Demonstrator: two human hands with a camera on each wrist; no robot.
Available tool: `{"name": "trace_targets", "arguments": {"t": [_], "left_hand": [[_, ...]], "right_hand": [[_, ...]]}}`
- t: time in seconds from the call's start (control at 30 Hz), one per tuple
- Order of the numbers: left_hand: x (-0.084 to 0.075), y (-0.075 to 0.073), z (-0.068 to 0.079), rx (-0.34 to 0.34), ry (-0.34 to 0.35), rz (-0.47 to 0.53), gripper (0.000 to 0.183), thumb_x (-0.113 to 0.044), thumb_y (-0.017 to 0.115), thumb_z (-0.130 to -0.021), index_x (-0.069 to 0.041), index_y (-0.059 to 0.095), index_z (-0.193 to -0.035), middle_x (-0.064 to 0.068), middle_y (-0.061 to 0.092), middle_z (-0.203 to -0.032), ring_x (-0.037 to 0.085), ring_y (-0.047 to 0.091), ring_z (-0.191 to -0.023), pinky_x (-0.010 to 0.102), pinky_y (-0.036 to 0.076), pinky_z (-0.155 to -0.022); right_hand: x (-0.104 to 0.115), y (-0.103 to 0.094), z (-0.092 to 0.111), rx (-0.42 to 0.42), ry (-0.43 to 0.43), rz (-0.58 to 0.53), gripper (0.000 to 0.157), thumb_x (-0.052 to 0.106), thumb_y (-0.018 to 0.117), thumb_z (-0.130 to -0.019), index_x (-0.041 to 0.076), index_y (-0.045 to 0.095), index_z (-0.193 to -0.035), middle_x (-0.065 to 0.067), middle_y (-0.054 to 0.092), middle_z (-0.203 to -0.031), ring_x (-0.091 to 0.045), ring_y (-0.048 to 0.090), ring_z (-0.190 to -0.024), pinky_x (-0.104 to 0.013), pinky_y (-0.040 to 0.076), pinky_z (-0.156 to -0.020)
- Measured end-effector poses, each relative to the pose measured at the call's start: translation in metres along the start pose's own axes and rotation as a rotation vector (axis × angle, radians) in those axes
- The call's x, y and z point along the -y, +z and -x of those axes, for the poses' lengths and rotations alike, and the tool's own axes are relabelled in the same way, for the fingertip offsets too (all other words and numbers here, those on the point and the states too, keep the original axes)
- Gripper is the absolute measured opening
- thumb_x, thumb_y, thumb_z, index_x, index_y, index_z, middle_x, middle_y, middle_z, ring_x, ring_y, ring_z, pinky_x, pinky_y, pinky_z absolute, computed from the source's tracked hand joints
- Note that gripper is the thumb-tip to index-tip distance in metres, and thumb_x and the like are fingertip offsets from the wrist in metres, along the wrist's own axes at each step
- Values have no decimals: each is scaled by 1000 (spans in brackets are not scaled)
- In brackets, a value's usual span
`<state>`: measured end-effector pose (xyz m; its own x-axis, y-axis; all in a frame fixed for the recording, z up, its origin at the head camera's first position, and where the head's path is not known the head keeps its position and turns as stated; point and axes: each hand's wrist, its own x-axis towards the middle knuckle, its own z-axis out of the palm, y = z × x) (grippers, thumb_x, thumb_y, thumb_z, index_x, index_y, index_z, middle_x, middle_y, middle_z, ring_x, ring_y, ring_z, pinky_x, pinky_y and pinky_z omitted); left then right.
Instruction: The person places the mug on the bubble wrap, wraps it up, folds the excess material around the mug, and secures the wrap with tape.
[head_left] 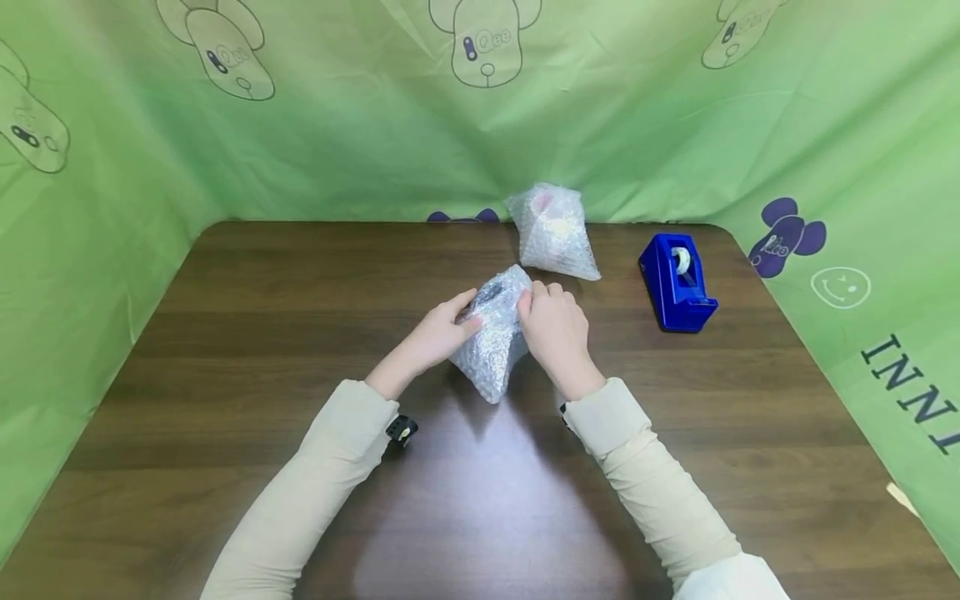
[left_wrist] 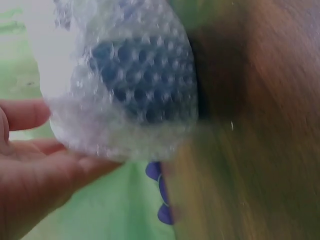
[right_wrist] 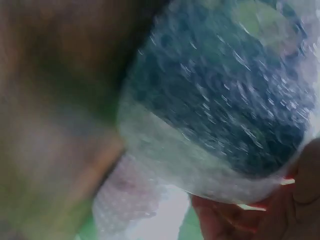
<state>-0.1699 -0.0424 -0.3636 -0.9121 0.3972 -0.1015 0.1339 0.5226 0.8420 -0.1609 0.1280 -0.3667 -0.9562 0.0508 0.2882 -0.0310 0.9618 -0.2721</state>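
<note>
A bubble-wrapped package is held between both hands over the middle of the table. My left hand grips its left side, thumb on the near face. My right hand grips its upper right edge with curled fingers. Through the clear wrap of the package a dark blue patch shows in the left wrist view. The right wrist view shows the package with a dark, bluish content and a pale band; what it is cannot be made out. Fingers curl under its rim there.
A second bubble-wrapped package, with something pinkish inside, stands at the table's back edge. To the right sits a blue tape dispenser with a roll of tape. Green printed cloth hangs around the brown wooden table.
</note>
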Motion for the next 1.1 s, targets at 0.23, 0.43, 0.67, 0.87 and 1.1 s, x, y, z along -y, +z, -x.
{"name": "trace_targets", "arguments": {"t": [0.23,0.43,0.67,0.87,1.1], "left_hand": [[6,-4,3,37,19,55,57,-16,46,-97,-1,27,-149,19,34,-153,32,36,-140,42,31,-115],[15,-2,1,-21,22,138,52,-22,46,-99,-5,35,-147,17,44,-147,30,44,-135,40,38,-111],[17,-4,-6,-141,-29,148,43,-30,38,-103,-13,45,-143,9,47,-147,27,48,-132,42,35,-113],[17,-4,-14,-133,-46,134,44,-32,38,-103,-15,45,-143,8,45,-148,27,46,-134,43,35,-113],[19,-2,-22,-88,-8,84,44,-38,46,-100,-15,53,-137,8,53,-142,26,47,-133,42,38,-111]], "right_hand": [[-12,5,4,75,128,-192,59,44,32,-101,0,44,-138,-26,51,-130,-45,47,-116,-53,39,-98],[-20,2,14,230,244,-469,64,43,31,-102,-1,22,-148,-31,36,-144,-47,32,-133,-55,27,-112],[-9,-4,33,220,534,-1105,64,28,39,-101,-2,8,-147,-26,11,-155,-35,14,-147,-44,14,-121],[10,-2,49,172,582,-1219,59,21,41,-100,-3,13,-146,-24,9,-155,-33,10,-147,-43,10,-122],[27,7,59,235,532,-1261,74,33,35,-101,5,-11,-152,-14,-16,-160,-29,-14,-148,-46,-6,-121]]}}
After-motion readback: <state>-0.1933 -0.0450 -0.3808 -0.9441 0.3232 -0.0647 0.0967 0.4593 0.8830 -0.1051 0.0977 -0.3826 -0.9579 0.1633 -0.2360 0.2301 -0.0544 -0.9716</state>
